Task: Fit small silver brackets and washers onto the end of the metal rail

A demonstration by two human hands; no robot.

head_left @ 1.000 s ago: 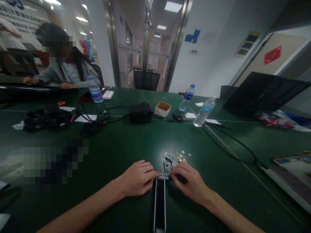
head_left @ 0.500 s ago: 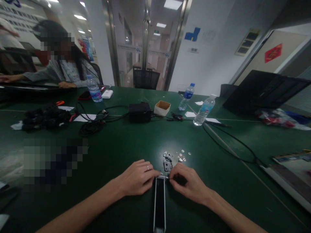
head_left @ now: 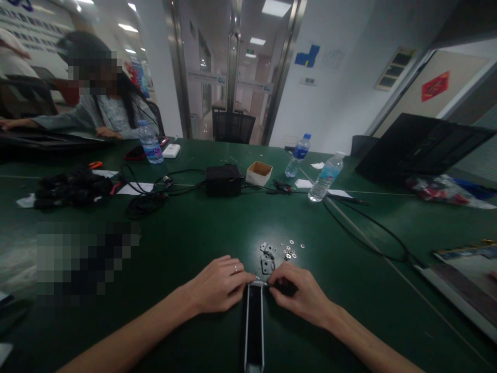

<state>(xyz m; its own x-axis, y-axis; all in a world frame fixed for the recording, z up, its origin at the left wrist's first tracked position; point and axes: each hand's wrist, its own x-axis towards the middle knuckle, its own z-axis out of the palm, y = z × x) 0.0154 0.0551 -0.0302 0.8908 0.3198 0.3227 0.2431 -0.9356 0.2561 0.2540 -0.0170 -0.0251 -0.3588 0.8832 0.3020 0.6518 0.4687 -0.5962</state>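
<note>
A long, narrow metal frame (head_left: 262, 326) with silvery edges and a dark inside lies on the green table, running from its far end between my hands down to the lower picture edge. My left hand (head_left: 222, 285), a ring on one finger, grips its far left corner with index finger and thumb. At the far right corner, my right hand (head_left: 298, 291) pinches thumb and forefinger together on something too small to make out. Just beyond my fingers lie small metal brackets (head_left: 267, 265). Several loose washers (head_left: 288, 256) are scattered to the right of them.
Across the table are a black power box (head_left: 223, 180) with cables, a small open carton (head_left: 259, 174) and water bottles (head_left: 326, 177). A black bundle (head_left: 73, 187) lies at left. Another person (head_left: 112, 106) sits at the far left. A circuit board (head_left: 466, 251) is at right.
My right hand's fingertips have shifted very slightly left at the frame's end. My left hand stays in place. The seated person's body has moved a little.
</note>
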